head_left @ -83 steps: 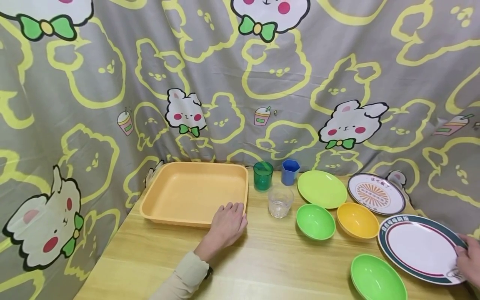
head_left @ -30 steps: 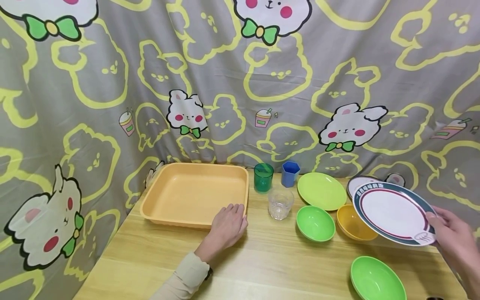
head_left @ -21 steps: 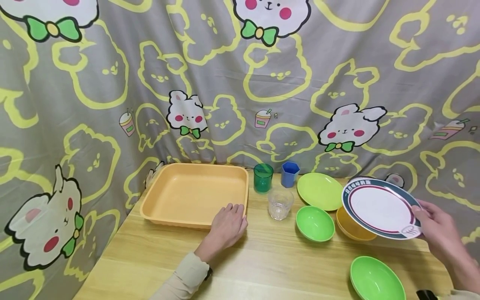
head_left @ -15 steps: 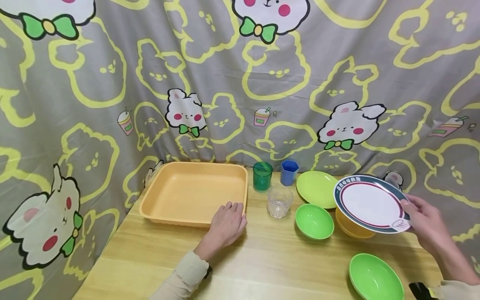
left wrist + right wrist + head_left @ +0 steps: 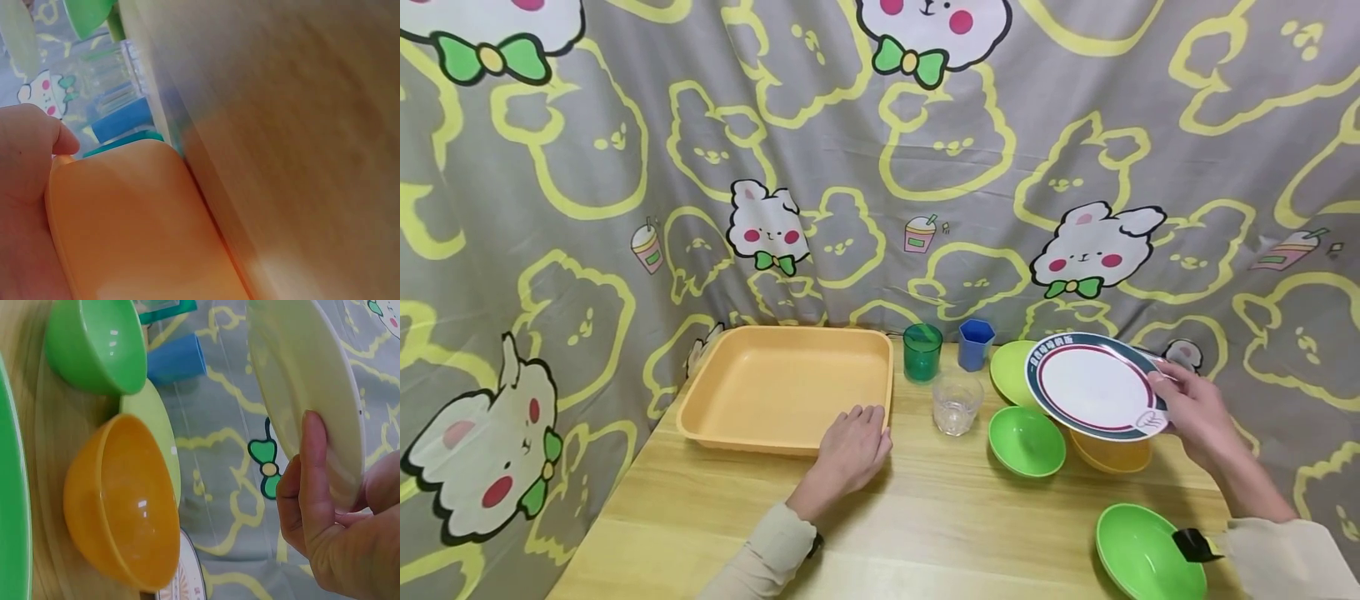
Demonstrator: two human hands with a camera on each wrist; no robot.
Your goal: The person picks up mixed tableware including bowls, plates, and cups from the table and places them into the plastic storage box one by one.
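Note:
In the head view my right hand [image 5: 1195, 408] pinches the right rim of a white plate [image 5: 1093, 390] with a dark green border and holds it raised, overlapping the orange bowl [image 5: 1112, 454] and the lime plate [image 5: 1011, 371]. The right wrist view shows the thumb on one face and fingers [image 5: 314, 469] against the underside. My left hand [image 5: 853, 446] grips the near right corner of an orange-yellow tray [image 5: 790, 392]; its thumb hooks over the rim in the left wrist view. The tray lies flat on the table with nothing in it.
A green cup [image 5: 922, 352], blue hexagonal cup [image 5: 976, 346] and clear glass [image 5: 957, 408] stand right of the tray. Two green bowls, one mid-right [image 5: 1027, 442] and one near the front [image 5: 1150, 554], sit on the wooden table [image 5: 925, 525]. Another patterned plate [image 5: 187, 569] is mostly hidden.
My right hand has lifted the white plate off the table at the right and carried it left and back, over the orange bowl. My left hand has stayed on the tray's corner.

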